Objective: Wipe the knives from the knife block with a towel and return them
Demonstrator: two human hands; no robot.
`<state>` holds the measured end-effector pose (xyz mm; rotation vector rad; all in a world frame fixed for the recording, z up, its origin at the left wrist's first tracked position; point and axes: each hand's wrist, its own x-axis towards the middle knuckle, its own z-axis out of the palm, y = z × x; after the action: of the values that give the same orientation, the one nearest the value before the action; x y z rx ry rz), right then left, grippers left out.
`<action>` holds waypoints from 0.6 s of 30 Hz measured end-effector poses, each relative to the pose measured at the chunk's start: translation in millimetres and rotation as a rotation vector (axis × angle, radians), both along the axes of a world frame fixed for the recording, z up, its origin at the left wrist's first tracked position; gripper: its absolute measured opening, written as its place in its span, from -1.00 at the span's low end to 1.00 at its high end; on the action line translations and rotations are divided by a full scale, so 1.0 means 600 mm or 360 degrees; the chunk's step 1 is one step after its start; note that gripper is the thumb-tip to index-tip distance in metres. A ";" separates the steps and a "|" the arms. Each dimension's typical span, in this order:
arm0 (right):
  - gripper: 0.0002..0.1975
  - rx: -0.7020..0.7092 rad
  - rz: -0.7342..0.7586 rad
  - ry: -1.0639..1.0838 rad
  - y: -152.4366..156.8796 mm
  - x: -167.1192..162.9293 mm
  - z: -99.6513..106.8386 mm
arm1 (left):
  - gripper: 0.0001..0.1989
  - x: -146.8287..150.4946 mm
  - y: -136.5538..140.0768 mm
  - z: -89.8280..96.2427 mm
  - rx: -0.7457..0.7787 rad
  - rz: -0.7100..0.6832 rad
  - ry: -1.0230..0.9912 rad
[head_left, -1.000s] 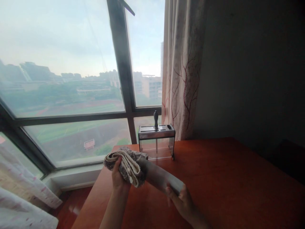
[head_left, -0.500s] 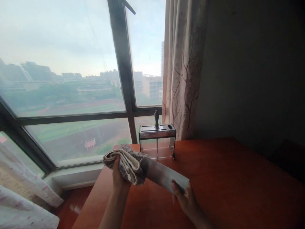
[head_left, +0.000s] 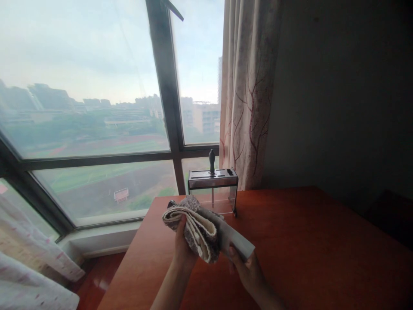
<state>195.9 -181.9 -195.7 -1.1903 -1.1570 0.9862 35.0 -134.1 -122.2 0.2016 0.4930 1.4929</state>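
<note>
My left hand [head_left: 185, 247] is closed on a folded grey-and-cream cloth [head_left: 196, 228], thumb on top. The cloth is pressed around a cleaver [head_left: 237, 239] with a wide grey blade, covering its middle. My right hand [head_left: 243, 267] grips the blade's right end, thumb on the near face and fingers beneath. A dark end [head_left: 171, 203], apparently the handle, pokes out past the cloth's upper left. Both hands hold these above the table, in front of a knife block [head_left: 213, 178] with clear sides, a dark frame and one black-handled tool upright in it.
A reddish-brown wooden table [head_left: 290, 241] spreads below and to the right. Behind it are a large window [head_left: 97, 181] with dark frames and a patterned curtain [head_left: 245, 99]. Another light curtain [head_left: 29, 275] hangs at the lower left.
My left hand and the cloth have slid right along the cleaver toward my right hand. Less blade shows, and the dark end now sticks out at the left. My right hand has barely moved.
</note>
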 end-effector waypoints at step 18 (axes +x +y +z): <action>-0.57 0.0039 0.0508 0.0146 0.006 0.007 0.033 | -0.86 0.013 -0.006 0.008 -0.0198 0.0045 0.0252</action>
<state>199.8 -178.2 -175.7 -0.9468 -1.3061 1.2489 42.8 -137.7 -117.6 0.2164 0.7165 1.4751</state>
